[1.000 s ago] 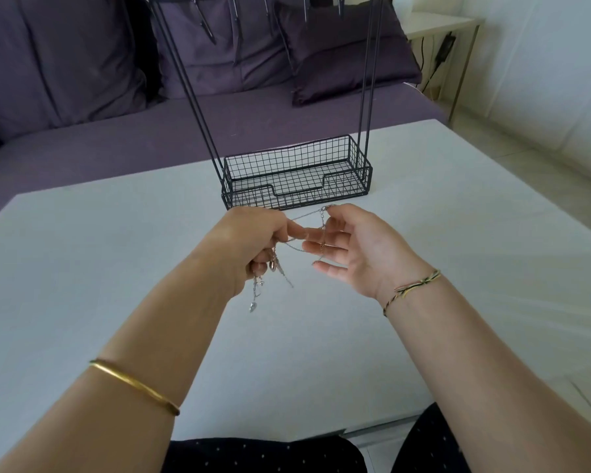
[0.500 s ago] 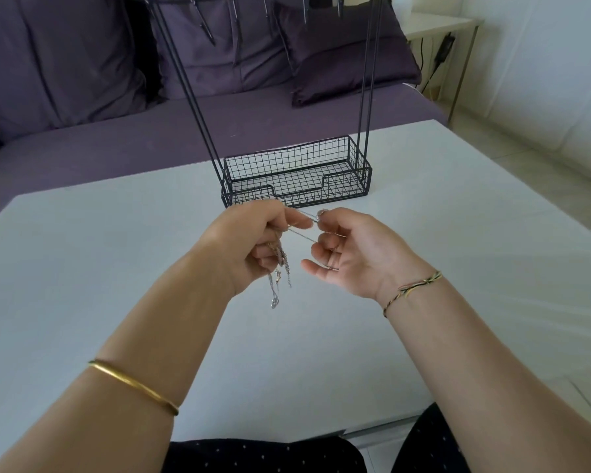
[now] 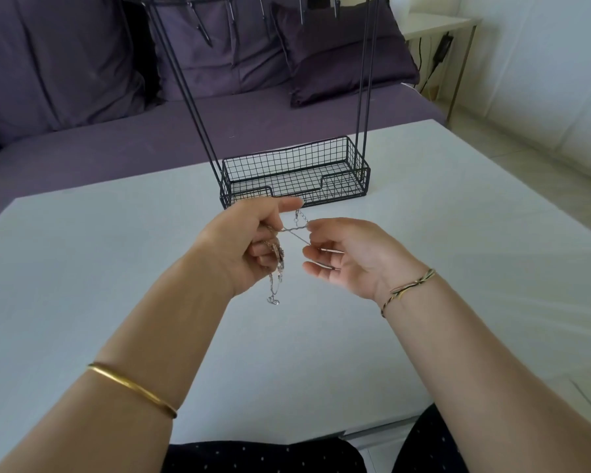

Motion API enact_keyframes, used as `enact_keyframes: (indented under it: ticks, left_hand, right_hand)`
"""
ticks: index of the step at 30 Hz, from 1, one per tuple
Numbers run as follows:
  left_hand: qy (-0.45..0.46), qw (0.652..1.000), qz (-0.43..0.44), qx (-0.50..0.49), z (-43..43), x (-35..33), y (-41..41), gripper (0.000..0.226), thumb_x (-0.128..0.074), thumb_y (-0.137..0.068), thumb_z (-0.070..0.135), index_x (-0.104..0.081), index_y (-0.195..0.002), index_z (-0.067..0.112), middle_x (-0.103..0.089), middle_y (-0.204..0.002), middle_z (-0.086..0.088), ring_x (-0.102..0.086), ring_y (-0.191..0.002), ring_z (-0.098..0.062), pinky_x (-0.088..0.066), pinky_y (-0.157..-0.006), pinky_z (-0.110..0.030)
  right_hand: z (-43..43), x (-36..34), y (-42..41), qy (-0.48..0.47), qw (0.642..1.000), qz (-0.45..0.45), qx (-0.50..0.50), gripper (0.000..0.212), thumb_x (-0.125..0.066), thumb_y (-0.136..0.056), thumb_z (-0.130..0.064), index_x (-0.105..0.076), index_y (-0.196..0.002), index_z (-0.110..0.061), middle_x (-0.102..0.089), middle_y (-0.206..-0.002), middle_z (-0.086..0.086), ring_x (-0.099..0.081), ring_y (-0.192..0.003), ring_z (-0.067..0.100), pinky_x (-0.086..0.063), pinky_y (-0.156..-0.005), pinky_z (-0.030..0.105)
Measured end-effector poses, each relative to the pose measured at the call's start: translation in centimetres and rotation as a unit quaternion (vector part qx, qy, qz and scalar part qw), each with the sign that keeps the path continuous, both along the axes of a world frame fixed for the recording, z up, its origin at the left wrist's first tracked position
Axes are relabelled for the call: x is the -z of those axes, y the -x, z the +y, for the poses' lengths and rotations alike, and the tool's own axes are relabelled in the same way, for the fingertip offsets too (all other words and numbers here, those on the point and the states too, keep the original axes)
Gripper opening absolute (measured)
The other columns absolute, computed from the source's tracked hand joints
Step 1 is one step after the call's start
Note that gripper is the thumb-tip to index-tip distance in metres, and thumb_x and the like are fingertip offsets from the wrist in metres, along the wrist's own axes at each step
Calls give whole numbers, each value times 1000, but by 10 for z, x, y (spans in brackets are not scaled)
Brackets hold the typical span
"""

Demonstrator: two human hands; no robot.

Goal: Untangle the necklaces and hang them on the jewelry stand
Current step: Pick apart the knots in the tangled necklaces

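nearest, a gold bangle (image 3: pixel 133 390) sits on our left forearm and a thread bracelet (image 3: pixel 408 290) on our right wrist. our left hand (image 3: pixel 243 244) grips the bunched necklaces (image 3: pixel 277 264) above the table (image 3: pixel 82 268), with pendants hanging below the fist. our right hand (image 3: pixel 355 257) pinches one strand, drawn taut between both hands. beyond stands the jewelry stand (image 3: pixel 335 196), then a purple sofa (image 3: pixel 82 80).

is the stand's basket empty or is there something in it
Empty: the mesh floor of the basket shows bare all across; the necklaces hang from the left hand in front of it.
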State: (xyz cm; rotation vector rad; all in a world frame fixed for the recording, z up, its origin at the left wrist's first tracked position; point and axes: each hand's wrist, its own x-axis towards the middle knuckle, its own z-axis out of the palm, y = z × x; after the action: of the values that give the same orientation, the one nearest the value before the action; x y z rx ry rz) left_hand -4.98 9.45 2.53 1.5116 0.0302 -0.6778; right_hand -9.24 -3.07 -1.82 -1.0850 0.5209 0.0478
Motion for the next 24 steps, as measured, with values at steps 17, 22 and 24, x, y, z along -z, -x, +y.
enact_keyframes:
  ticks: [17, 22, 24]
  left_hand:
    - [-21, 995, -8, 96, 0, -1, 3, 53, -36, -76, -4, -66, -111, 23, -20, -39, 7, -17, -39, -9, -22, -41, -17]
    - [-20, 995, -15, 98, 0, -2, 4, 55, -35, -77, -5, -65, -114, 23, -20, -38, 7, -17, -37, -9, -22, -39, -15]
    - [-23, 995, -18, 96, 0, -2, 4, 55, -35, -77, -5, -65, -114, 23, -20, -39, 7, -18, -36, -8, -22, -38, -15]
  right_hand:
    - [2, 0, -4, 93, 995, 37, -4, 4, -65, -84, -12, -65, -81, -8, -45, -62, 0, -33, -48, 10, -39, -52, 22]
    - [-2, 3, -5, 83, 996, 24, 1, 7, -63, -86, -11, -64, -80, -13, -52, -66, 0, -45, -54, 11, -47, -59, 24]
    - [-4, 2, -4, 18, 999, 23, 17, 6, -60, -86, -11, -62, -80, -12, -57, -70, 2, -52, -60, 14, -48, -66, 29]
